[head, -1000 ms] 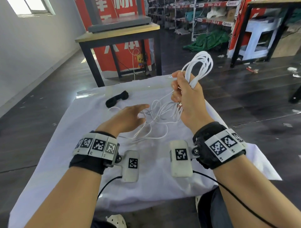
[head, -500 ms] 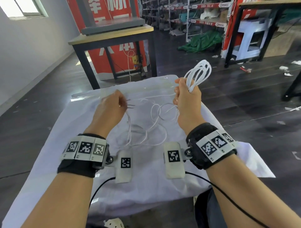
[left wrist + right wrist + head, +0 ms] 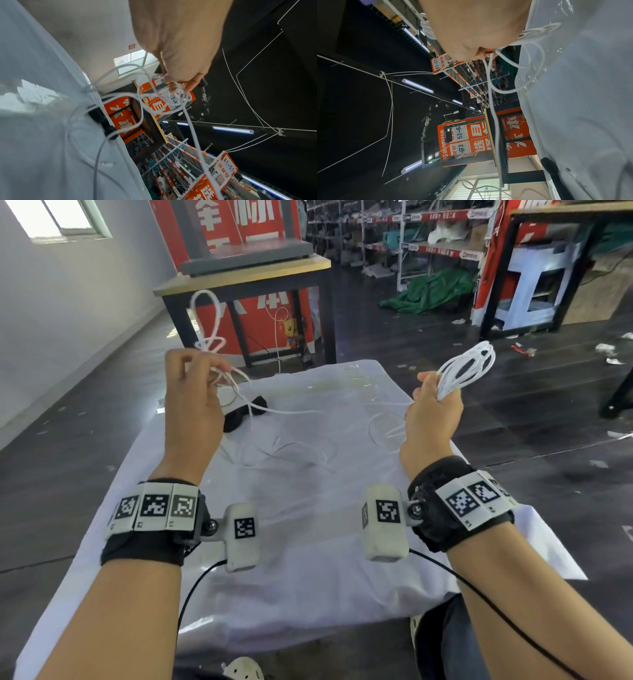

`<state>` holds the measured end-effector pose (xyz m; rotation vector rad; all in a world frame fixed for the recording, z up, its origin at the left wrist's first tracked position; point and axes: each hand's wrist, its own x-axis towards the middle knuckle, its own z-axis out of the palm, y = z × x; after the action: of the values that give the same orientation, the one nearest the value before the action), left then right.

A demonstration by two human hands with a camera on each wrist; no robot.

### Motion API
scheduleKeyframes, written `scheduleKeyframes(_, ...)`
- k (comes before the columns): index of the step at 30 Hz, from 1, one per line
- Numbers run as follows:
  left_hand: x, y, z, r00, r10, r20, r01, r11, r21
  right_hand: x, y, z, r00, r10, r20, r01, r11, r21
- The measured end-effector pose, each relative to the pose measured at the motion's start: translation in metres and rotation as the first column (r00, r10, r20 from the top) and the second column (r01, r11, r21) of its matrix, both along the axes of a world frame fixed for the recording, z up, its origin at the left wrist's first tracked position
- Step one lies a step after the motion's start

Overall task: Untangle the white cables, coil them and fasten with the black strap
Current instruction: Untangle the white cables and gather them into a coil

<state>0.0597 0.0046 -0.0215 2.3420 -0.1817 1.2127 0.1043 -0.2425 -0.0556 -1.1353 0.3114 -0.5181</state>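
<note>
— Both forearms up over the table, wrists banded (black cuffs, the pair). The left hand (image 3: 191, 409) is raised, fingers curled, pinching white cable (image 3: 219, 361).

— And the right hand (image 3: 432, 416)?

— Lifted well apart from it, fisted round a bunch of loops.

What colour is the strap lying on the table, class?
Black. The strap lies on the white-covered table, seen best in the head view.

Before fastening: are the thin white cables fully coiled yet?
No. Right hand grips a partial bundle of thin white cables; loose loops trail to left hand.
</note>
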Motion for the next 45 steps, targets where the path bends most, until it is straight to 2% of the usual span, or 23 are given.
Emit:
scheduleKeyframes(4,-0.003,0.028,-0.012,0.963,0.196,-0.187,-0.204,0.979,-0.022,0.003,-0.005,-0.003,0.999,-0.039,-0.004,0.039,0.999,0.003)
scheduleKeyframes(6,-0.003,0.041,-0.023,0.890,0.317,-0.329,-0.321,0.946,0.042,0.004,-0.004,-0.005,0.999,-0.043,-0.003,0.043,0.999,-0.006)
scheduleKeyframes(8,-0.003,0.047,-0.031,0.786,0.397,-0.475,-0.390,0.913,0.118,0.003,-0.004,-0.005,0.998,-0.056,0.002,0.056,0.998,0.002)
scheduleKeyframes(11,-0.004,0.052,-0.034,0.625,0.440,-0.645,-0.428,0.884,0.188,0.003,-0.008,-0.002,0.996,-0.094,0.008,0.094,0.995,0.034)
scheduleKeyframes(14,-0.002,0.049,-0.033,0.578,0.425,-0.697,-0.409,0.890,0.203,0.003,-0.006,-0.002,0.998,-0.059,0.007,0.058,0.998,0.032)
scheduleKeyframes(18,0.001,0.031,-0.026,0.605,0.341,-0.719,-0.318,0.932,0.175,-0.003,0.007,0.000,0.991,0.131,0.016,-0.132,0.991,0.016)
scheduleKeyframes(21,0.002,0.019,-0.016,0.761,0.254,-0.597,-0.219,0.967,0.132,-0.010,0.015,0.006,0.947,0.317,0.042,-0.316,0.948,-0.038)
scheduleKeyframes(23,0.001,0.003,-0.007,0.851,0.101,-0.515,-0.094,0.995,0.040,-0.015,0.022,0.010,0.896,0.440,0.058,-0.434,0.896,-0.092)
scheduleKeyframes(24,-0.001,-0.008,-0.003,0.861,-0.001,-0.509,-0.009,1.000,-0.016,-0.018,0.025,0.011,0.865,0.499,0.061,-0.491,0.865,-0.104)
scheduleKeyframes(26,-0.005,-0.032,0.003,0.791,-0.225,-0.568,0.180,0.974,-0.134,-0.021,0.030,0.012,0.798,0.599,0.062,-0.591,0.799,-0.106)
scheduleKeyframes(29,-0.009,-0.060,-0.005,0.605,-0.420,-0.676,0.370,0.901,-0.228,-0.024,0.034,0.012,0.752,0.652,0.091,-0.650,0.758,-0.056)
scheduleKeyframes(30,-0.010,-0.065,-0.010,0.559,-0.451,-0.696,0.391,0.883,-0.258,-0.024,0.034,0.012,0.755,0.648,0.102,-0.650,0.760,-0.025)
scheduleKeyframes(32,-0.010,-0.067,-0.016,0.512,-0.478,-0.714,0.405,0.867,-0.290,-0.021,0.031,0.012,0.775,0.621,0.121,-0.630,0.775,0.060)
scheduleKeyframes(36,-0.012,-0.061,-0.019,0.391,-0.524,-0.757,0.416,0.834,-0.362,-0.013,0.022,0.011,0.856,0.502,0.121,-0.516,0.824,0.234)
scheduleKeyframes(37,-0.013,-0.059,-0.019,0.368,-0.524,-0.768,0.414,0.832,-0.369,-0.012,0.019,0.011,0.879,0.461,0.124,-0.475,0.820,0.320)
scheduleKeyframes(39,-0.014,-0.056,-0.019,0.345,-0.488,-0.802,0.416,0.845,-0.336,-0.011,0.013,0.010,0.928,0.345,0.144,-0.366,0.761,0.536)
scheduleKeyframes(41,-0.013,-0.051,-0.019,0.331,-0.390,-0.859,0.425,0.874,-0.233,-0.010,0.006,0.011,0.971,0.195,0.141,-0.239,0.725,0.646)
scheduleKeyframes(43,-0.014,-0.046,-0.020,0.319,-0.296,-0.900,0.431,0.892,-0.140,-0.007,-0.001,0.010,0.992,0.074,0.100,-0.120,0.780,0.614)
scheduleKeyframes(45,-0.016,-0.042,-0.020,0.280,-0.300,-0.912,0.430,0.888,-0.161,-0.004,-0.005,0.007,0.999,0.007,0.041,-0.025,0.889,0.458)
